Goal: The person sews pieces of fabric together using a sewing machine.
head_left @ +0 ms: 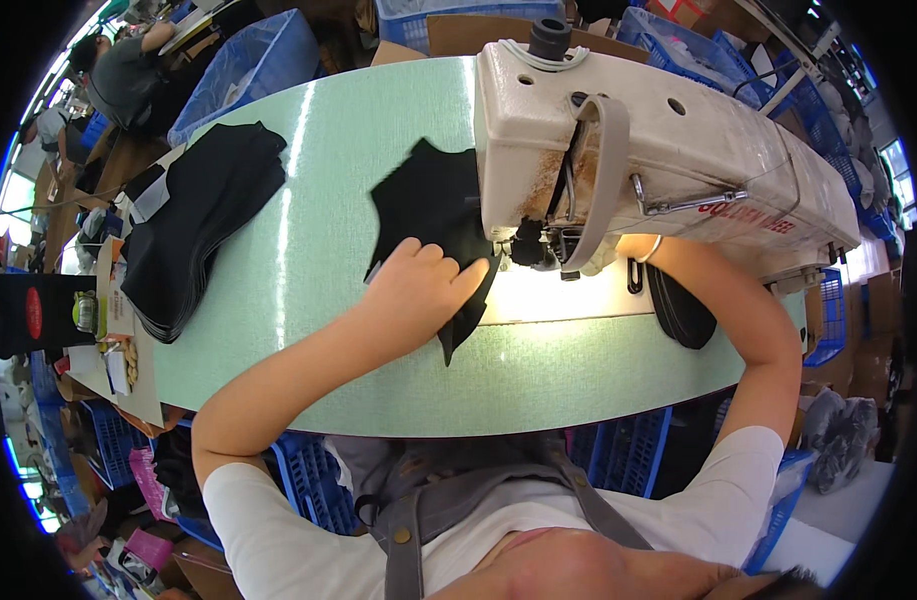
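Note:
A black fabric piece with a jagged outline lies on the pale green sewing table, its right side running under the sewing machine. My left hand rests on the piece just left of the presser foot, fingers curled on the cloth and the index finger pointing toward the needle area. My right hand reaches in from the right beneath the machine arm. Machine parts hide most of its fingers, so what it touches cannot be made out. Beside the right wrist, a few black pieces lie stacked under the arm.
A thick stack of black cut pieces lies on the table's left. Blue plastic crates stand beyond the far edge, and more sit below the near edge. A cluttered side shelf borders the left. Another person sits at the far left.

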